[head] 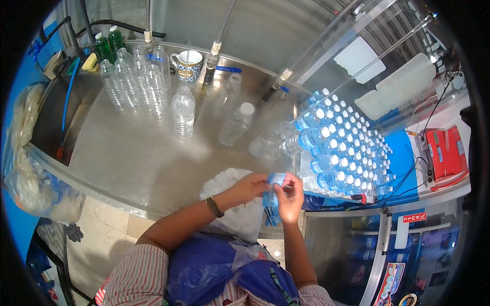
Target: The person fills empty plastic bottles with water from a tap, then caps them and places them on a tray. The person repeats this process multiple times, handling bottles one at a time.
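Note:
Both hands meet at the counter's front edge. My left hand [255,186] and my right hand [289,197] pinch a blue and white plastic bottle label [276,179] between their fingers. Below them lie more blue labels [272,215]. A white plastic bag [226,183] is partly hidden behind my left forearm. On the steel counter [126,153] stand a clear bottle without a cap [184,113] and a clear bottle with a white cap [237,124]. Further clear bottles [264,143], partly blurred, are left of many labelled, white-capped bottles [329,143].
Several empty clear bottles [147,82] stand at the back left, beside a patterned mug [186,65]. Green bottles [102,46] and a yellow sponge [90,62] are near the sink basin [53,118]. Valves with blue handles [229,69] line the back. A red box [446,155] is at right.

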The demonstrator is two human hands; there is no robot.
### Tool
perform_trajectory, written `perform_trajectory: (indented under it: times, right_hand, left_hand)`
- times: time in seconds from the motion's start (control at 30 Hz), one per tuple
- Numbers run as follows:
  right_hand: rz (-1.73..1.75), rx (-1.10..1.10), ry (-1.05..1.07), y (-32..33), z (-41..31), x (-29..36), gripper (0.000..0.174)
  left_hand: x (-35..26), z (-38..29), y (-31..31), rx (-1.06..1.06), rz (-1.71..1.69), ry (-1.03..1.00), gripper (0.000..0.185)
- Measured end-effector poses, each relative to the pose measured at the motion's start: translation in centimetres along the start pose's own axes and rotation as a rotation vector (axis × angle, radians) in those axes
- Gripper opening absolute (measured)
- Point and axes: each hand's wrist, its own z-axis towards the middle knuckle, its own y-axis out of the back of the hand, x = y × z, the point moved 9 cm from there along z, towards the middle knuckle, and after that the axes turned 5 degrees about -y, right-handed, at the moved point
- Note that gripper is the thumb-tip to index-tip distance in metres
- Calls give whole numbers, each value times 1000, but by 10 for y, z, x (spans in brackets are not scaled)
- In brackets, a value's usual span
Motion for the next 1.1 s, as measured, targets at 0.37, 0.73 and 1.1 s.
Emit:
perform_trajectory:
  times: [0.37,0.73,1.1]
  right_hand:
    - [-207,131,212,-71,86,98,14]
    - [-542,341,585,-157,127,136,29]
    - [39,247,366,-120,112,125,26]
  left_hand:
    - [-149,-52,97,-678,751,-508,69]
    - [-137,8,139,-589,754,-485,92]
    - [-146,-26,111,-514,1005,-514,87]
